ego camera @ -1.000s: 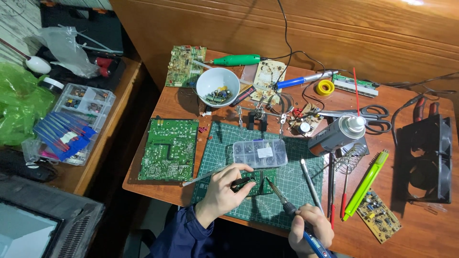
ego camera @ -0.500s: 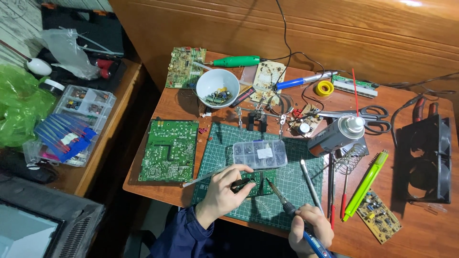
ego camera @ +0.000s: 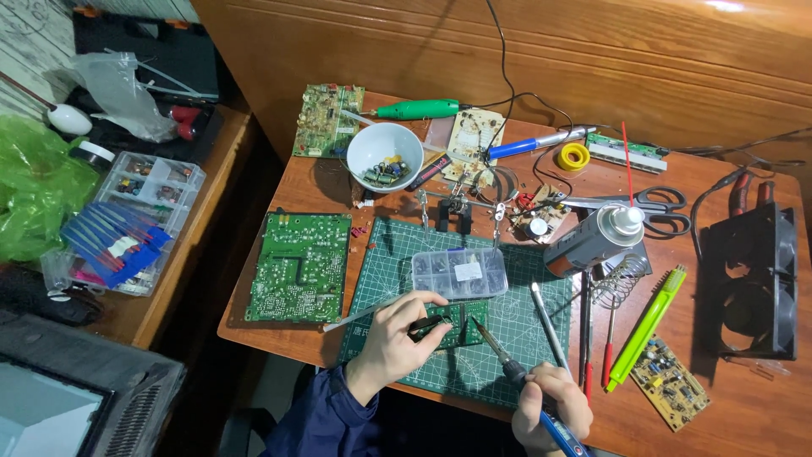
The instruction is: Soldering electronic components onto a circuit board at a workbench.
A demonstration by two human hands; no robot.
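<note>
- Small green circuit board (ego camera: 457, 324) lies on the green cutting mat (ego camera: 507, 360), near the table's front edge, just in front of the clear compartment box (ego camera: 459, 272).
- Left hand (ego camera: 397, 338) rests on the mat at the board's left end, fingers curled around a thin dark tool, probably tweezers (ego camera: 427, 324), whose tip touches the board.
- Right hand (ego camera: 550, 404), at the front edge of the table, is clenched around the blue handle of a soldering iron (ego camera: 503, 360); its tip slants up and left to the board's right end.
- A thin pale strip (ego camera: 359, 315) lies across the mat's left edge, passing under the left hand.
- Large green circuit board (ego camera: 300, 266) lies left of the mat, near the table's left edge.
- White bowl (ego camera: 385, 154) of small parts stands towards the back left.
- Spray can (ego camera: 592, 241) lies tilted right of the mat, with scissors (ego camera: 655, 207) behind it.
- Yellow-green tool (ego camera: 647, 326) and a small yellow board (ego camera: 668, 382) lie towards the front right corner.
</note>
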